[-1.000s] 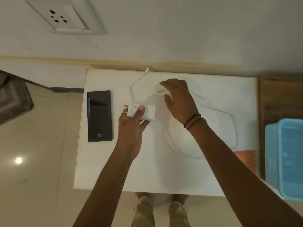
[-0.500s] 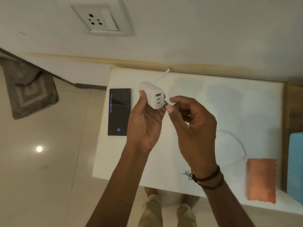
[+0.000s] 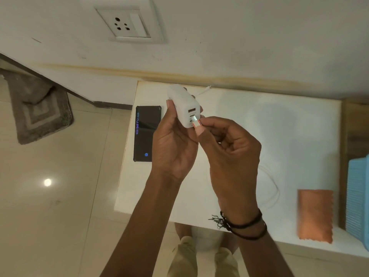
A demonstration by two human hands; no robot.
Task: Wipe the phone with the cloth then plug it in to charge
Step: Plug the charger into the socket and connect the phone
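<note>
Two hands, left hand (image 3: 175, 148) gripping one charger (image 3: 184, 105), right hand (image 3: 231, 154) pinching one plug (image 3: 195, 119)

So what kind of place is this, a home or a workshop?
Most likely a room in a home: a wall socket above a small white table, a grey floor mat on pale tiles, and a blue plastic basket alongside.

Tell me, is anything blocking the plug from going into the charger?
Nothing visible. The right hand holds the plug at the charger, right at its middle port. The left hand holds the charger with the ports facing the plug. How far it is in is hard to tell.
</note>
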